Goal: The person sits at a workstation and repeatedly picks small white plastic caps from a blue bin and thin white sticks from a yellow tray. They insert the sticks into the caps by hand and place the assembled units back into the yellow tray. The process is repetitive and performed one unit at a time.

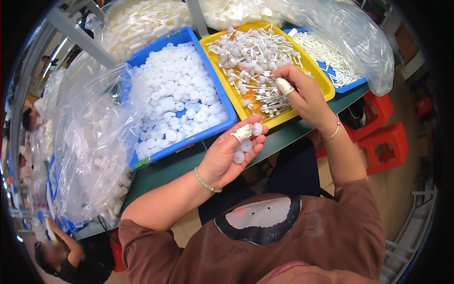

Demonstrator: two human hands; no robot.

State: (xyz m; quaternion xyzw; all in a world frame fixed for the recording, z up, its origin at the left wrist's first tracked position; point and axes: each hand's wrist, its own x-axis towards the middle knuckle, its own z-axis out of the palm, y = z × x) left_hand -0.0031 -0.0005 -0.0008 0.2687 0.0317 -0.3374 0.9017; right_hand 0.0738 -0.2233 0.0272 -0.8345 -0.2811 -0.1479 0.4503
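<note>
My left hand (pixel 226 154) is palm up in front of the trays, its thumb wrapped in white tape. Several translucent white plastic discs (pixel 247 146) with small centre holes lie in its curled fingers, one of them at the thumb tip. Over the right side of a yellow tray (pixel 325 89), my right hand (pixel 306 94) has thumb and forefinger drawn together; its thumb is also taped. What it pinches, if anything, is too small to make out. Thin pins or rods carrying white discs (pixel 257 52) fill the yellow tray, and metal pin ends show near its front.
A blue tray (pixel 189 141) of loose white discs stands left of the yellow one. White sticks (pixel 326 54) fill another blue tray at right. Clear plastic bags (pixel 90 142) crowd the left and back. Red stools (pixel 385 149) stand right of the green table; another person (pixel 75 255) sits lower left.
</note>
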